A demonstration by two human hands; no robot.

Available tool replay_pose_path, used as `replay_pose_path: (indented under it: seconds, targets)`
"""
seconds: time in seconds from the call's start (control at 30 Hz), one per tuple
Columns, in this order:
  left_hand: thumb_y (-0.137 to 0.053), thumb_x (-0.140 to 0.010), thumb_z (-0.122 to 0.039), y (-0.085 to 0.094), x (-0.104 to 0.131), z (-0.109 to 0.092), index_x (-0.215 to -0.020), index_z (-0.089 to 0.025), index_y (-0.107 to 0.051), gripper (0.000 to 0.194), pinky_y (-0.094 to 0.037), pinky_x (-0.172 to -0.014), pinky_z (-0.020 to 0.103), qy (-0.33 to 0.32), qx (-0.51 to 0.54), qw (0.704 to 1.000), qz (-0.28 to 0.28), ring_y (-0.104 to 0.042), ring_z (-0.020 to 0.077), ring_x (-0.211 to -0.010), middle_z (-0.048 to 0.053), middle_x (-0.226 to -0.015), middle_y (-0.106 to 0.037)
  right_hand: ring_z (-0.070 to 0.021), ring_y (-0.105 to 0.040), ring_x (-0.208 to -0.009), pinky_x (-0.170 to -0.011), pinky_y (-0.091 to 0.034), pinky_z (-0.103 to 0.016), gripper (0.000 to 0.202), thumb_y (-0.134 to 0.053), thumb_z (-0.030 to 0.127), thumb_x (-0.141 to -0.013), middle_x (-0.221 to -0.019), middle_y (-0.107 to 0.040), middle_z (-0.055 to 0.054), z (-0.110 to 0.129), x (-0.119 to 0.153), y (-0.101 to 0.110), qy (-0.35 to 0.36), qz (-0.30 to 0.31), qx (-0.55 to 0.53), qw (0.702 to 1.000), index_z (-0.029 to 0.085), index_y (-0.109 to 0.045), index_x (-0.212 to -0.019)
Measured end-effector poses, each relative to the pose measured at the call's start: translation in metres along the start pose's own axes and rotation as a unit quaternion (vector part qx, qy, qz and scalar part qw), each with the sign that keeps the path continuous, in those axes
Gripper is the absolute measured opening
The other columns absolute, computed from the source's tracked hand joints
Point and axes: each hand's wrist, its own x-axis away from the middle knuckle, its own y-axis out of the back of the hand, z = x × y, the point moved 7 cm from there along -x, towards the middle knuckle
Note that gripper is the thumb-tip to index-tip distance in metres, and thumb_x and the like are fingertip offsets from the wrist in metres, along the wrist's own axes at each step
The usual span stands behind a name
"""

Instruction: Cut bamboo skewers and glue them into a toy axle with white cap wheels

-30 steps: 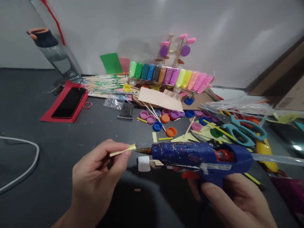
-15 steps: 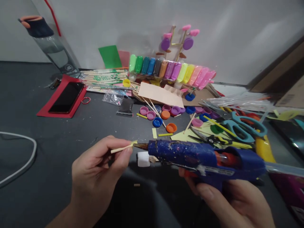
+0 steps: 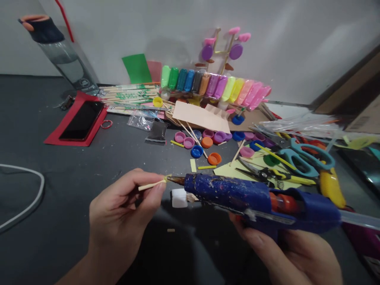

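Note:
Between thumb and fingers my left hand [image 3: 127, 209] pinches a thin pale wooden stick [image 3: 147, 186] with a small yellow piece at its right end. My right hand [image 3: 285, 253] is wrapped round the handle of a blue glue gun [image 3: 231, 194], which points left. The gun's brown metal nozzle [image 3: 177, 180] meets or nearly meets the yellow piece at my left fingertips. Below the nozzle lies a white block [image 3: 179, 198], partly behind the gun. A clear glue stick [image 3: 360, 220] extends from the gun's rear.
Bottle caps [image 3: 214, 158], teal-handled scissors [image 3: 299, 160] and pliers [image 3: 273, 175] lie beyond the gun. Colored clay packs [image 3: 212, 85] stand farther back. At the left are a phone [image 3: 81, 120] on red paper, a water bottle [image 3: 69, 65] and a white cable [image 3: 41, 190].
The glue gun's rear has shifted slightly right and down, and its nozzle now tilts a little upward at the yellow piece. My left hand has barely moved.

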Motion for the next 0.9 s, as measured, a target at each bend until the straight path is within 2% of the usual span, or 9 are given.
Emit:
replay_pose_path:
  seconds: [0.27, 0.47, 0.7, 0.9]
  targets:
    - [-0.069, -0.082, -0.016, -0.001, 0.001, 0.0, -0.081, -0.023, -0.073, 0.008, -0.039, -0.044, 0.015, -0.001, 0.002, 1.0, 0.002, -0.049, 0.0058, -0.048, -0.006, -0.063, -0.061, -0.0234, -0.071, -0.065, -0.069, -0.061, -0.034, 0.01, -0.069, 0.037, -0.086, -0.08, -0.078, -0.002, 0.015, -0.009, -0.003, 0.016, -0.023, 0.009, 1.0, 0.033, -0.074, -0.094]
    - [-0.069, -0.082, -0.016, -0.002, 0.0, -0.001, -0.081, -0.024, -0.072, 0.009, -0.039, -0.046, 0.013, -0.012, 0.008, 1.0, 0.004, -0.051, 0.0046, -0.049, -0.008, -0.061, -0.06, -0.0245, -0.068, -0.064, -0.067, -0.061, -0.035, 0.019, -0.063, 0.042, -0.09, -0.077, -0.076, -0.005, 0.019, -0.017, -0.004, 0.005, -0.021, 0.036, 0.999, 0.03, -0.076, -0.098]
    - [-0.068, -0.083, -0.018, 0.0, -0.001, 0.001, -0.081, -0.027, -0.072, 0.01, -0.039, -0.045, 0.013, -0.007, -0.01, 1.0, 0.001, -0.05, 0.0044, -0.048, -0.01, -0.061, -0.059, -0.023, -0.069, -0.066, -0.069, -0.06, -0.032, 0.02, -0.061, 0.037, -0.092, -0.08, -0.076, -0.004, 0.025, -0.017, -0.005, 0.034, -0.013, 0.053, 0.998, 0.03, -0.074, -0.106]
    - [-0.069, -0.081, -0.017, 0.0, 0.001, 0.004, -0.081, -0.026, -0.073, 0.01, -0.037, -0.043, 0.014, 0.007, -0.006, 1.0, 0.002, -0.048, 0.0052, -0.048, -0.008, -0.06, -0.057, -0.0187, -0.068, -0.065, -0.066, -0.059, -0.025, 0.014, -0.063, 0.03, -0.09, -0.08, -0.076, 0.001, 0.032, -0.021, -0.003, 0.069, -0.027, 0.054, 0.996, 0.03, -0.072, -0.101]
